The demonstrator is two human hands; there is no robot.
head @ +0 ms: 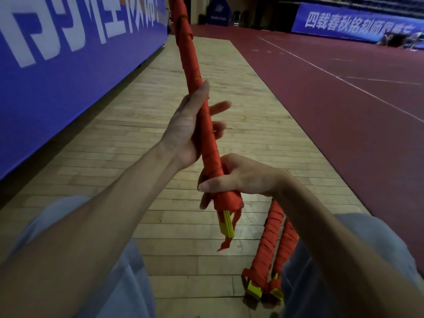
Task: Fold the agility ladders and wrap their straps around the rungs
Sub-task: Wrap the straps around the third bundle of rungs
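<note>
A folded agility ladder (191, 63), its yellow rungs bundled and wound in red strap, stands nearly upright in front of me. My left hand (185, 131) holds its middle, thumb along the shaft and fingers partly spread behind it. My right hand (236, 177) is closed around the lower end, just above the exposed yellow rung tips (227, 226). A loose red strap end (226, 244) dangles below them. Two more wrapped ladder bundles (268, 246) lie on the floor by my right knee, touching side by side.
I sit on a wooden floor strip (160, 92) with my knees in light trousers at both sides. A blue banner wall (68, 53) runs along the left. A dark red court (344, 99) with white lines stretches to the right.
</note>
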